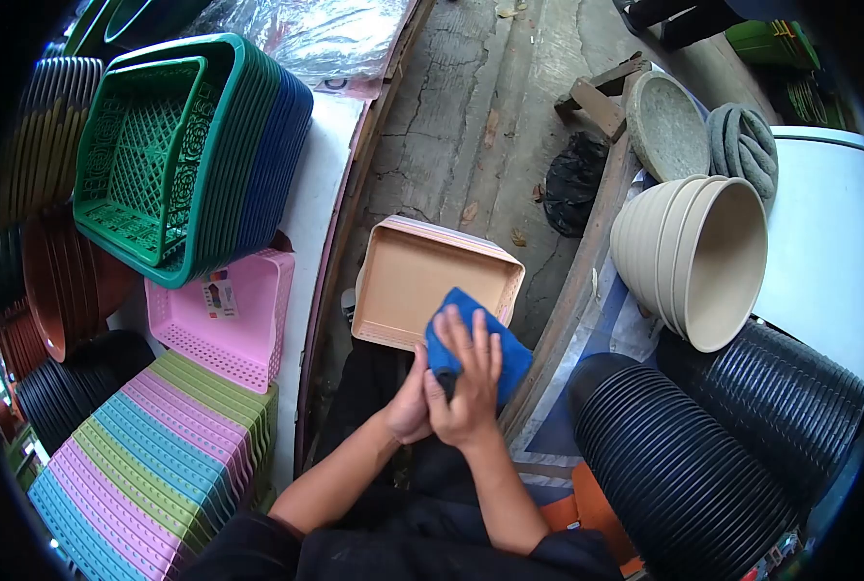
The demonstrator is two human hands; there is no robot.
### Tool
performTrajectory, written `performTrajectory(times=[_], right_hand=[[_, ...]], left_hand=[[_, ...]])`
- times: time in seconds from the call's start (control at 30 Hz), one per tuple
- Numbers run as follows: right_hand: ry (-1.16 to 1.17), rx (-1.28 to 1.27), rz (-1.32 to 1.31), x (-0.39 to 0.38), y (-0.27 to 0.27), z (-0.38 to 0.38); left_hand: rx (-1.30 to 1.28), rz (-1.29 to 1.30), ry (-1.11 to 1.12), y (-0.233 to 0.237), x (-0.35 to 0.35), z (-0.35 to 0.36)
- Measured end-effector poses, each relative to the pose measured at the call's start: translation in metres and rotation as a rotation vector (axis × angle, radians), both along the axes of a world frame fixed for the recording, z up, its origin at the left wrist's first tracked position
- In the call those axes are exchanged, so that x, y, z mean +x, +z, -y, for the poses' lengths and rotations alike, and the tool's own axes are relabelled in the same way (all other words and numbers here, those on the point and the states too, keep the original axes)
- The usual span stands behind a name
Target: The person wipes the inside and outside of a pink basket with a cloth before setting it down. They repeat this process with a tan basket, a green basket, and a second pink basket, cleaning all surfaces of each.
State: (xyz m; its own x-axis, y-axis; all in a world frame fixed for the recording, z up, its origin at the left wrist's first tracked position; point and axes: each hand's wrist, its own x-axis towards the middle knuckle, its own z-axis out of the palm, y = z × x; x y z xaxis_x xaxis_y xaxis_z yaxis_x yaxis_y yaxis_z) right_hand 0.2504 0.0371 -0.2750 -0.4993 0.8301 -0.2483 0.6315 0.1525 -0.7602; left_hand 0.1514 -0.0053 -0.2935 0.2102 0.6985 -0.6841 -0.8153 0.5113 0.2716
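A blue cloth [511, 360] hangs over the front right corner of a peach rectangular plastic basket [379, 281]. My right hand [466, 387] holds the cloth, its fingers stretched across the upper side. A small dark piece shows between the thumb and palm. Pressed against it from the left is my left hand [411, 402], curled with the fingertips pointing up; what it grips is hidden behind the right hand. The basket sits in front of me with its open side up, and a pinkish rim shows under its far edge.
At left are nested green baskets [229, 174], a pink basket [214, 320] and a striped row of pastel baskets [151, 455]. To the right, beige pots [689, 257] and stacked black pots [684, 465] stand by a wooden edge [572, 305]. A black bag [575, 184] lies beyond.
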Motion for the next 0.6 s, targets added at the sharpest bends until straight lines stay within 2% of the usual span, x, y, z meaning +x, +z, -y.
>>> performTrajectory(times=[0.03,0.07,0.1,0.17,0.2,0.27,0.3,0.33,0.43,0.5,0.57,0.6], right_hand=[[0.014,-0.003,-0.041,-0.005,0.001,0.005],[0.030,-0.090,-0.108,-0.009,0.010,0.013],[0.032,-0.138,-0.120,-0.009,0.012,0.030],[0.093,-0.208,-0.154,0.003,0.018,0.050],[0.097,-0.208,-0.158,0.013,0.018,0.056],[-0.039,-0.348,-0.318,0.037,0.014,0.059],[-0.182,-0.346,-0.429,0.045,0.009,0.057],[-0.180,-0.345,-0.431,0.050,0.005,0.053],[-0.922,-0.571,-0.827,0.059,-0.005,0.037],[-0.925,-0.566,-0.894,0.057,-0.008,0.020],[-0.928,-0.561,-0.957,0.051,-0.002,0.013],[-0.849,-0.651,-0.918,0.042,0.005,0.014]], left_hand=[[-0.027,-0.022,0.073,0.000,-0.001,-0.002],[-0.019,0.135,0.103,-0.005,-0.013,-0.002],[0.034,0.253,0.239,-0.014,-0.017,-0.010],[0.084,0.300,0.271,-0.013,-0.036,-0.022],[0.079,0.136,0.171,-0.011,-0.041,-0.024],[0.013,0.103,0.144,-0.019,-0.046,-0.019],[0.000,0.096,0.140,-0.019,-0.046,-0.017],[0.001,0.093,0.142,-0.017,-0.046,-0.016],[-0.067,-0.009,0.135,-0.015,-0.040,-0.013],[-0.159,-0.084,0.143,-0.022,-0.036,-0.011],[-0.195,-0.046,0.155,-0.031,-0.037,-0.009],[0.029,0.378,0.258,-0.057,-0.036,0.000]])
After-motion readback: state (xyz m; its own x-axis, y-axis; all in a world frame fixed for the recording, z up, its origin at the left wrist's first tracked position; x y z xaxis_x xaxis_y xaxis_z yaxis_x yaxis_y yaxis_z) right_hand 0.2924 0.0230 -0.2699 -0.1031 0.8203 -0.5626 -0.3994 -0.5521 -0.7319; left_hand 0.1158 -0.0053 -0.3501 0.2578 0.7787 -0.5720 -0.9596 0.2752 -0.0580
